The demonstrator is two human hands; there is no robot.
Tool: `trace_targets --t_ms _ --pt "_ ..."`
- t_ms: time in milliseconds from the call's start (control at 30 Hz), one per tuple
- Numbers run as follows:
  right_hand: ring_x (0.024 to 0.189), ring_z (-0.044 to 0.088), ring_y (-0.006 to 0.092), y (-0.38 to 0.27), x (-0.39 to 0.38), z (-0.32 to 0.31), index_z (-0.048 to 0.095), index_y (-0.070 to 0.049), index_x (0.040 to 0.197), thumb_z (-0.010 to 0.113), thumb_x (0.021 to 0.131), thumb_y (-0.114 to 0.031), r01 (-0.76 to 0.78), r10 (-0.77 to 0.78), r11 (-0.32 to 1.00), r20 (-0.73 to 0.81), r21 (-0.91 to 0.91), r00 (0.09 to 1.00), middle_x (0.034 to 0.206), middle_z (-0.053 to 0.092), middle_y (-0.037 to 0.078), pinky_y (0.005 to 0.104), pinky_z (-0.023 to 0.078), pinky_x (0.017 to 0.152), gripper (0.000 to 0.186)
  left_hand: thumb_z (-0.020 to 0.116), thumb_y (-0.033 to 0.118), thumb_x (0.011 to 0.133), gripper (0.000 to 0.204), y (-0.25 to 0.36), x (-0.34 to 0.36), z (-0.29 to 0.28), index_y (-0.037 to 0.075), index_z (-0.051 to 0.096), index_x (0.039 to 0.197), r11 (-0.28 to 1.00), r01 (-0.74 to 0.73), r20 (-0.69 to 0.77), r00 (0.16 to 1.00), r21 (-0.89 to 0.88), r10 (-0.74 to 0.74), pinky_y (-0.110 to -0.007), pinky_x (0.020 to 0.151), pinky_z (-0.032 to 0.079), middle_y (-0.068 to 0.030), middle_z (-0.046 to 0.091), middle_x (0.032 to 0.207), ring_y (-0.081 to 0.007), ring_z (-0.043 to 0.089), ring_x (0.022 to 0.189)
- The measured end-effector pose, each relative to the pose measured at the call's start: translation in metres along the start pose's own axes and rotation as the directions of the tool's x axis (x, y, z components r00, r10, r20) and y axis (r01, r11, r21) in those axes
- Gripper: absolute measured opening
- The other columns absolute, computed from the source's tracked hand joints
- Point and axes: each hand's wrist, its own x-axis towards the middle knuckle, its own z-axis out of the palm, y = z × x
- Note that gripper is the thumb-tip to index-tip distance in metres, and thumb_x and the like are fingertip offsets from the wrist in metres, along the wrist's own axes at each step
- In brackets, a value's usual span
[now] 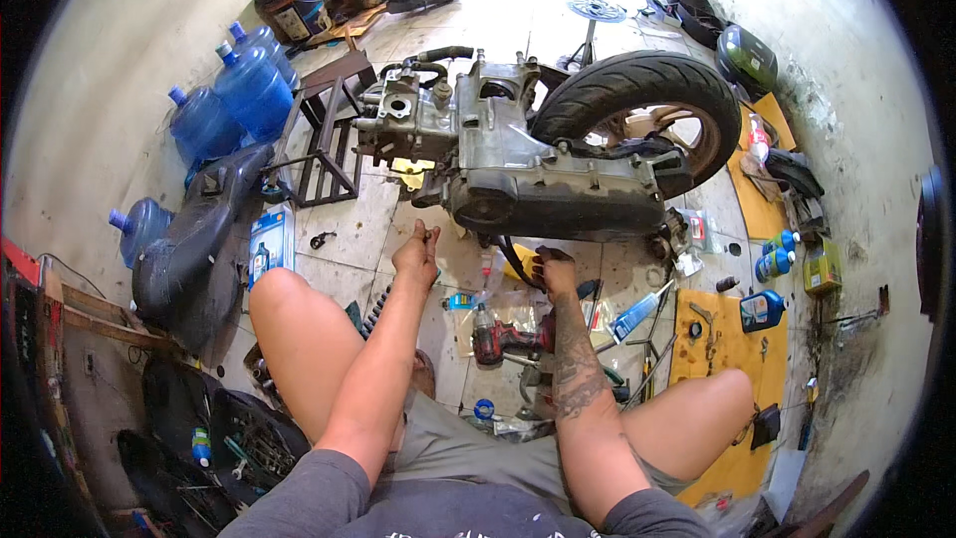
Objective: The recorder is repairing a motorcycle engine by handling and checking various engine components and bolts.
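A scooter engine (478, 139) with rear wheel (637, 75) attached sits upright before me. My left hand (416, 254) is below the engine's left part, fingers curled together around something small that I cannot make out. My right hand (554, 269) is under the long black casing (558, 204), fingers curled beside a dangling black hose (513, 259) and a yellow item (518, 261); what it grips is unclear. A red and black drill (493, 339) lies between my forearms. A blue and white tube (637, 312) lies right of my right hand, and a coil spring (374, 311) left of my left arm.
A black seat (199, 249), a metal frame (334, 139) and blue water jugs (244, 95) are at the left. At the right, tools lie on yellow boards (707, 438) near several bottles (763, 309). Buckets (299, 10) stand at the back left. Walls border both sides.
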Motion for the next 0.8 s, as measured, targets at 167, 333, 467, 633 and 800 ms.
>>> trace_targets --t_ms 167,333,467,633,800 --pt "0.07 0.063 0.018 0.001 -0.003 -0.005 0.063 0.001 0.106 0.062 0.094 -0.021 -0.03 0.03 1.0 -0.03 -0.002 0.999 0.09 0.067 0.01 0.0303 0.054 0.055 0.025 0.062 0.006 0.096 0.029 0.006 -0.017 0.018 -0.012 0.052 0.118 0.977 -0.036 0.175 0.985 0.211 -0.002 -0.028 0.085 0.059 -0.0197 0.059 0.115 -0.0289 0.063 0.105" --pt "0.071 0.063 0.0186 0.007 0.001 -0.013 0.063 0.002 0.106 0.062 0.095 -0.019 -0.036 0.036 0.999 -0.041 0.01 0.999 0.088 0.066 0.01 0.0305 0.054 0.057 0.024 0.062 0.012 0.097 0.027 0.021 -0.06 0.047 -0.012 0.059 0.107 0.828 -0.435 0.444 0.857 0.354 0.26 -0.029 0.081 0.057 -0.0178 0.066 0.103 -0.0246 0.068 0.091" --pt "0.072 0.063 0.018 0.016 0.002 -0.018 0.063 0.002 0.106 0.062 0.095 -0.019 -0.02 0.02 1.0 -0.061 0.007 0.998 0.087 0.065 0.01 0.0294 0.052 0.056 0.024 0.064 0.015 0.096 0.029 0.027 -0.07 0.054 -0.013 0.062 0.105 0.819 -0.386 0.403 0.89 0.424 0.211 -0.027 0.076 0.057 -0.0127 0.069 0.087 -0.02 0.07 0.081" --pt "0.061 0.061 0.0159 0.023 0.003 -0.025 0.062 0.003 0.105 0.062 0.094 -0.017 0.005 -0.004 1.0 -0.054 0.024 0.999 0.083 0.065 0.009 0.0278 0.049 0.05 0.023 0.064 0.017 0.097 0.026 0.025 -0.066 0.053 -0.009 0.068 0.097 0.759 -0.512 0.531 0.806 0.402 0.262 -0.025 0.066 0.055 -0.0096 0.068 0.081 -0.0148 0.067 0.07" --pt "0.055 0.058 0.014 0.025 0.005 -0.03 0.062 0.006 0.105 0.06 0.095 -0.015 -0.01 0.011 1.0 -0.084 0.009 0.996 0.081 0.065 0.01 0.027 0.046 0.046 0.023 0.064 0.017 0.097 0.023 0.025 -0.078 0.059 -0.001 0.07 0.108 0.524 -0.664 0.584 0.737 0.534 0.339 -0.025 0.069 0.054 -0.0028 0.067 0.084 -0.0094 0.061 0.072"
